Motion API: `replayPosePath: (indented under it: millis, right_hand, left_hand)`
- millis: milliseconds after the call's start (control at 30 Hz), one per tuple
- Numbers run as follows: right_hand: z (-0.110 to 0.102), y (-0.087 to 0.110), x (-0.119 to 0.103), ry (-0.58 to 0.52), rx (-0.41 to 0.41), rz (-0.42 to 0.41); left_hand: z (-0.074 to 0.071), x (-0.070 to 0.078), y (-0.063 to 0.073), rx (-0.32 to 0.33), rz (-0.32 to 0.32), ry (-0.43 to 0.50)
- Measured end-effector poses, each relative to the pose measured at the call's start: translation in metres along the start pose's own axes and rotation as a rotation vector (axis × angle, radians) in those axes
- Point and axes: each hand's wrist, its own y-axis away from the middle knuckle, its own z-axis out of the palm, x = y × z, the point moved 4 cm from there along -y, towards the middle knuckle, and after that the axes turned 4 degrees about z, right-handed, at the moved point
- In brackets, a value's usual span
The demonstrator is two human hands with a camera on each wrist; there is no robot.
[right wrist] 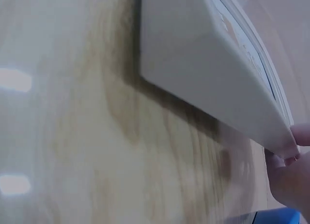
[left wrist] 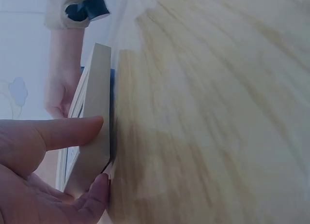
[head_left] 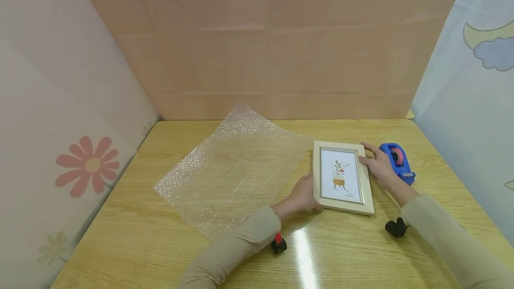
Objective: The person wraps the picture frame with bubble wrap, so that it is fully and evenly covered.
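Note:
A cream picture frame (head_left: 343, 206) with a potted-plant print lies face up between the two hands, at the right part of the table. My left hand (head_left: 302, 194) grips its left edge near the lower corner; in the left wrist view the thumb (left wrist: 72, 132) presses the side and fingers reach under the edge. On the far right edge, my right hand (head_left: 379, 164) pinches the picture frame, thumb on top, as the right wrist view also shows at the frame's corner (right wrist: 271, 132). The underside is hidden.
A sheet of bubble wrap (head_left: 237, 168) is spread flat on the table (head_left: 132, 244) left of the picture frame. Beside the right hand stands a blue tape dispenser (head_left: 403, 168) with a pink roll. A cloth backdrop (head_left: 261, 43) rises behind the table.

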Motion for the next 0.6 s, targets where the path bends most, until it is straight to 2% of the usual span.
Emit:
replayPosePath:
  millis: [100,233,300,400,600]
  right_hand:
    - [0.004,0.003,-0.003,-0.160,0.039,0.014]
    - [0.009,0.006,-0.004,-0.354,0.110,0.049]
    - [0.011,0.007,-0.006,-0.406,0.144,0.065]
    - [0.013,0.008,-0.012,-0.468,0.179,0.086]
    - [0.023,0.015,-0.036,-0.549,0.189,0.072]
  left_hand:
    - [-0.002,-0.001,0.000,0.029,0.042,0.079]
    - [-0.005,-0.001,0.000,0.033,0.033,0.128]
    - [-0.007,-0.001,-0.001,0.037,0.028,0.158]
    - [-0.014,-0.001,-0.001,0.047,0.055,0.206]
    - [-0.036,-0.003,0.000,0.031,0.118,0.314]
